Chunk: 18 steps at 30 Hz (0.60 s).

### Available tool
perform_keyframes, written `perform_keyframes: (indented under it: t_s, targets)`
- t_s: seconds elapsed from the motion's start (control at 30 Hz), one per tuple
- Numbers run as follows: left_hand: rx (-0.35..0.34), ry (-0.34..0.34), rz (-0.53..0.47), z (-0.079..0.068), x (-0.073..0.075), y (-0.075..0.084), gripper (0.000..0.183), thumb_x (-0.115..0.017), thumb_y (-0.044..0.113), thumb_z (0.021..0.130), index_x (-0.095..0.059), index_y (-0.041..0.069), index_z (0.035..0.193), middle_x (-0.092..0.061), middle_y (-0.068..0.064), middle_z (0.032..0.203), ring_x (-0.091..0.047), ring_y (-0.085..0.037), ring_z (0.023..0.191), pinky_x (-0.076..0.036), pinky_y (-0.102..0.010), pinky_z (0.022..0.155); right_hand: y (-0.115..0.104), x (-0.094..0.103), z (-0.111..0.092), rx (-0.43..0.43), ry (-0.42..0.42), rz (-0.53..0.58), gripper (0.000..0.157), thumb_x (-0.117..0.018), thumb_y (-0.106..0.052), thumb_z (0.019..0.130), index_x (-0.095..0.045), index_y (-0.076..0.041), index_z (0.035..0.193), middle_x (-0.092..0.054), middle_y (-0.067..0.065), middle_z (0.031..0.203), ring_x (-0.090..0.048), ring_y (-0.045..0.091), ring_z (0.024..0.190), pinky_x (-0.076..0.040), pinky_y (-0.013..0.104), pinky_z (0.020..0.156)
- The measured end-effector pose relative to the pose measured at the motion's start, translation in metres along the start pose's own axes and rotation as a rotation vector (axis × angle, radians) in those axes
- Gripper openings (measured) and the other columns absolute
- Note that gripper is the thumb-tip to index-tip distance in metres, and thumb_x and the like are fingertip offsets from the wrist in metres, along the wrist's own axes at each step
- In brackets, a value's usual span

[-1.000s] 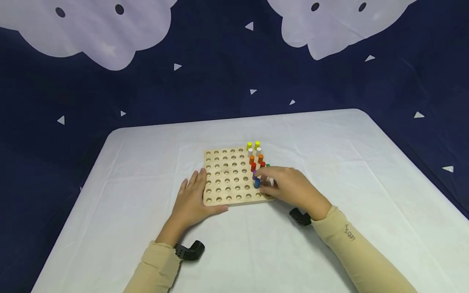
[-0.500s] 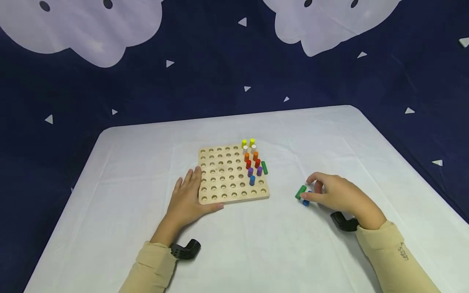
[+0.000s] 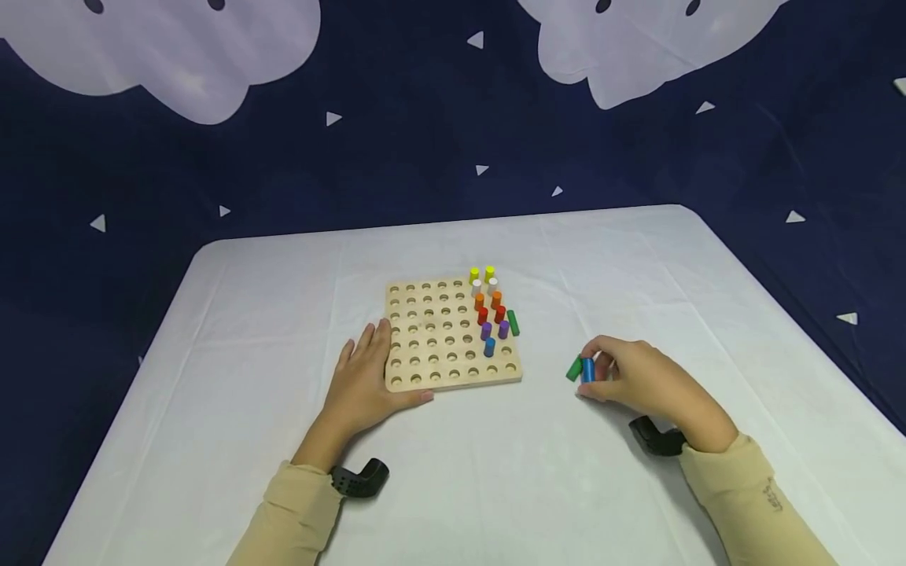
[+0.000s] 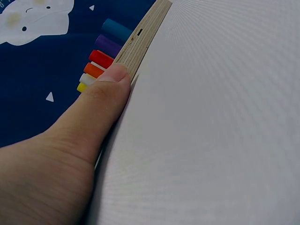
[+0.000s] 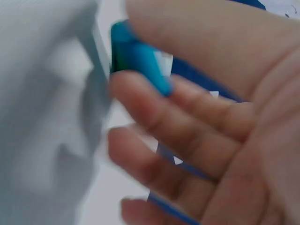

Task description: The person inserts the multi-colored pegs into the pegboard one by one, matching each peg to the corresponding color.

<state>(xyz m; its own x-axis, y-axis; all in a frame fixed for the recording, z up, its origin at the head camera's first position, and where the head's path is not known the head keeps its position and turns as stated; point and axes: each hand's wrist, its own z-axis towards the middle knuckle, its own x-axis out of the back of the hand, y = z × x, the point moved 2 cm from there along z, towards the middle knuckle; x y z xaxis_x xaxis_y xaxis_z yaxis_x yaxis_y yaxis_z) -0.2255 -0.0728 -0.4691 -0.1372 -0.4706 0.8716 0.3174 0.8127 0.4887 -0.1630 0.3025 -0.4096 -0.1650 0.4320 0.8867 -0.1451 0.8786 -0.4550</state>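
A wooden pegboard [image 3: 425,339] with rows of round holes lies on the table. My left hand [image 3: 357,377] rests along its left side, fingers straight, the thumb [image 4: 101,101] against the near edge. To the right of the board, my right hand [image 3: 637,377] pinches a blue peg [image 3: 588,370] between thumb and fingertips. That blue peg [image 5: 140,58] shows blurred in the right wrist view. A green peg [image 3: 574,368] lies on the cloth just left of it. Another blue peg [image 3: 490,347] stands in the board.
Pairs of yellow, white, orange [image 3: 479,302], red and purple pegs [image 3: 486,331] stand at the board's right side. A second green peg [image 3: 513,322] lies along the right edge. White cloth [image 3: 495,472] covers the table; a dark patterned curtain [image 3: 418,141] hangs behind.
The right hand has moved from the board out to the loose pegs on the right and picked up a blue peg. The left hand stays at the board.
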Motion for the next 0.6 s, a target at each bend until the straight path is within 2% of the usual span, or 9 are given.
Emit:
perform_keyframes:
  t_s: [0.17, 0.3, 0.37, 0.6]
  targets:
    - [0.001, -0.003, 0.005, 0.000, 0.001, 0.000, 0.137, -0.074, 0.077, 0.064, -0.009, 0.002, 0.159, -0.013, -0.014, 0.167, -0.009, -0.032, 0.156, -0.002, -0.051, 0.127, -0.010, -0.007, 0.024, 0.066, 0.058, 0.151, 0.041, -0.081, -0.024, 0.083, -0.062, -0.017, 0.119, -0.068, -0.005, 0.091, -0.055, 0.012, 0.070, -0.046, 0.023, 0.056]
    - [0.000, -0.004, 0.008, 0.000, 0.000, 0.000, 0.137, -0.075, 0.077, 0.064, -0.009, 0.002, 0.159, -0.014, -0.015, 0.167, -0.010, -0.033, 0.155, -0.002, -0.052, 0.127, -0.022, -0.018, 0.045, 0.104, 0.092, 0.235, 0.041, -0.081, -0.021, 0.084, -0.061, -0.018, 0.119, -0.071, -0.004, 0.097, -0.058, 0.016, 0.076, -0.047, 0.024, 0.056]
    - [-0.002, -0.003, 0.009, 0.001, 0.000, 0.000, 0.137, -0.074, 0.077, 0.064, -0.010, 0.002, 0.159, -0.014, -0.015, 0.167, -0.010, -0.033, 0.155, -0.002, -0.052, 0.127, -0.027, -0.024, 0.053, 0.130, 0.109, 0.241, 0.039, -0.081, -0.021, 0.083, -0.062, -0.018, 0.117, -0.071, -0.004, 0.100, -0.058, 0.016, 0.077, -0.047, 0.024, 0.057]
    - [0.000, -0.002, 0.013, 0.001, -0.001, -0.001, 0.137, -0.074, 0.077, 0.064, -0.010, 0.002, 0.159, -0.015, -0.014, 0.167, -0.011, -0.032, 0.155, -0.003, -0.051, 0.127, -0.048, -0.034, 0.067, 0.159, 0.105, 0.176, 0.031, -0.081, -0.023, 0.084, -0.059, -0.020, 0.106, -0.065, -0.001, 0.078, -0.054, 0.014, 0.066, -0.044, 0.026, 0.057]
